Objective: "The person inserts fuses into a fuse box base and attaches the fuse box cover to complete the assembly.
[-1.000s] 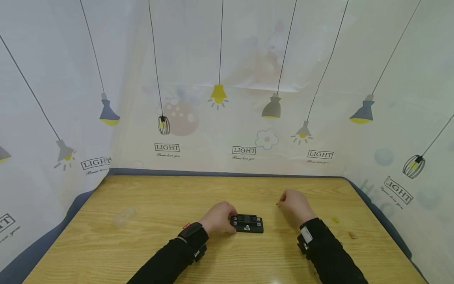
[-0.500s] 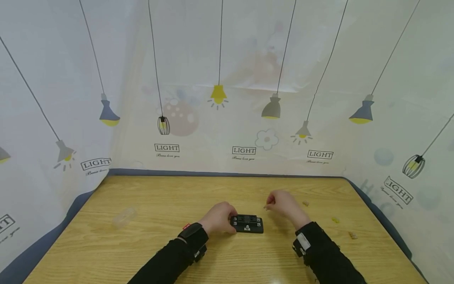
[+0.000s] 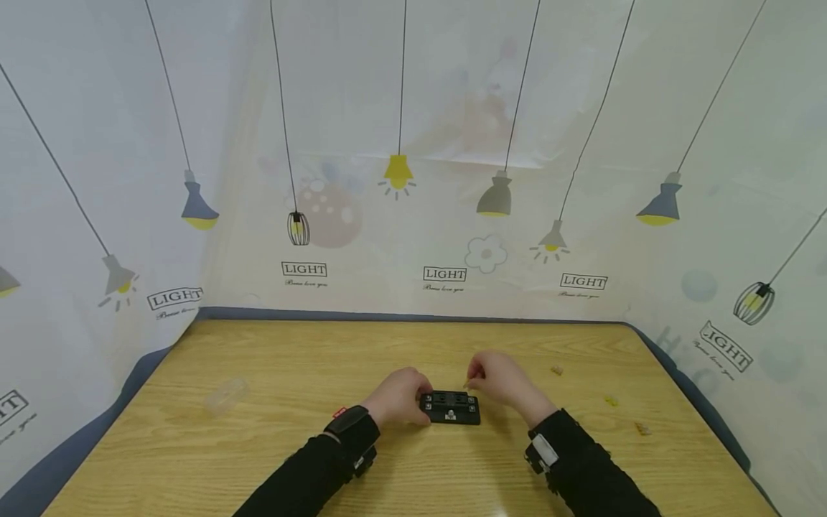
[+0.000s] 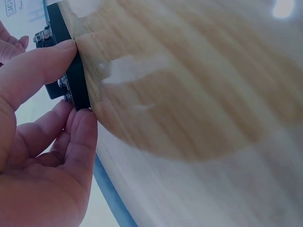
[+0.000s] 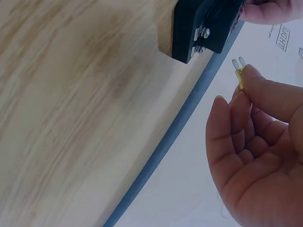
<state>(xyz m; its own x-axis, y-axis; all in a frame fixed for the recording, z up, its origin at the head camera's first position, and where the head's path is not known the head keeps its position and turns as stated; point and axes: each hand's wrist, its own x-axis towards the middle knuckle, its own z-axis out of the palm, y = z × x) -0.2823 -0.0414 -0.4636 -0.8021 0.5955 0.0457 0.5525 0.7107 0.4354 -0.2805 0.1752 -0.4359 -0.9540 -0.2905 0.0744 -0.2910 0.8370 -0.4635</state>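
A black fuse block [image 3: 450,415] with metal screw terminals lies on the wooden table. My left hand [image 3: 397,397] holds its left end; in the left wrist view the thumb [image 4: 49,59] is on one side and the fingertips at the other. Between thumb and index finger, my right hand [image 3: 502,377] pinches a small yellowish blade fuse [image 5: 240,78]. Its two metal prongs stick out past the fingertips, pointing toward the block in the right wrist view. In the head view the right fingertips are right at the block's far right corner.
To the right lie a small tan fuse [image 3: 556,370], a yellow fuse [image 3: 610,401] and another tan fuse [image 3: 642,429]. A clear plastic box [image 3: 226,396] sits at the left. A lamp-printed curtain [image 3: 362,280] hangs round the table's back and sides.
My right hand has moved left, carrying the blade fuse to the fuse block, and a tan fuse once hidden behind it now shows. The left hand and block have stayed put.
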